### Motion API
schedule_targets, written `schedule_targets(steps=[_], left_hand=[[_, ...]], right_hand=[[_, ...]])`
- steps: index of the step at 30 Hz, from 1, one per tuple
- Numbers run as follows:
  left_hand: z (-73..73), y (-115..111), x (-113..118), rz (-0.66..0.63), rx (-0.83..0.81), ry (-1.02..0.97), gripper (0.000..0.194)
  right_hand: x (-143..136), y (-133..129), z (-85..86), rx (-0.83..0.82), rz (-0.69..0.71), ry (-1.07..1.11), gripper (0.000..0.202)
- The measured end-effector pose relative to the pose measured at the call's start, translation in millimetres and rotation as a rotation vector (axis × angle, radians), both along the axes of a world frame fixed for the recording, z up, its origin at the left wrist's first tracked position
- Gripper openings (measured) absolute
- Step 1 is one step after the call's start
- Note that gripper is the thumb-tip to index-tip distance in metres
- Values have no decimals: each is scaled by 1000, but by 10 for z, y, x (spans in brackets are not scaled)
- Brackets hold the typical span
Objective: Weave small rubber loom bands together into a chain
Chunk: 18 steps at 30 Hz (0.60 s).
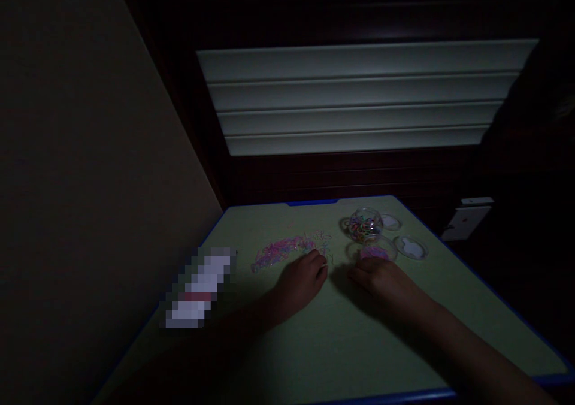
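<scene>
Small pink, purple and pale rubber bands [281, 249] lie in a long loose pile on the light green table [341, 345]. My left hand [305, 276] is at the pile's right end, fingers pinched on a thin pale band [324, 265]. Just right of it, my right hand [375, 276] is closed, its fingertips low over the table; what they hold, if anything, is too small to make out. Behind the right hand stands a clear round container [390, 250] with pink and purple bands inside. A clear jar [366, 225] of multicoloured bands stands farther back.
Two round lids [411, 247] [390, 221] lie right of the containers. A blurred white item [202, 288] is at the table's left edge. A wall rises at the left, and a dark panel with pale slats [359, 99] stands behind the table. White boxes [467, 222] are beyond the right edge.
</scene>
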<state>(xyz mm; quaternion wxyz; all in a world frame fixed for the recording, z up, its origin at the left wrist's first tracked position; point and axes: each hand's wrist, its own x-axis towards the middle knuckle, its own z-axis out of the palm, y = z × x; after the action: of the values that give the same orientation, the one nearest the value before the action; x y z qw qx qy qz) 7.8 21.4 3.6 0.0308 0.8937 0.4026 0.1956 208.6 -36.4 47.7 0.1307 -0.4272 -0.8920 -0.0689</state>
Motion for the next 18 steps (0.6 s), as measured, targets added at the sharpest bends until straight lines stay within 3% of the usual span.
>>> schedule_targets(steps=[18], left_hand=[[-19, 23, 36, 50, 21, 44, 23]], right_hand=[[-8, 9, 1, -9, -11, -36, 11]])
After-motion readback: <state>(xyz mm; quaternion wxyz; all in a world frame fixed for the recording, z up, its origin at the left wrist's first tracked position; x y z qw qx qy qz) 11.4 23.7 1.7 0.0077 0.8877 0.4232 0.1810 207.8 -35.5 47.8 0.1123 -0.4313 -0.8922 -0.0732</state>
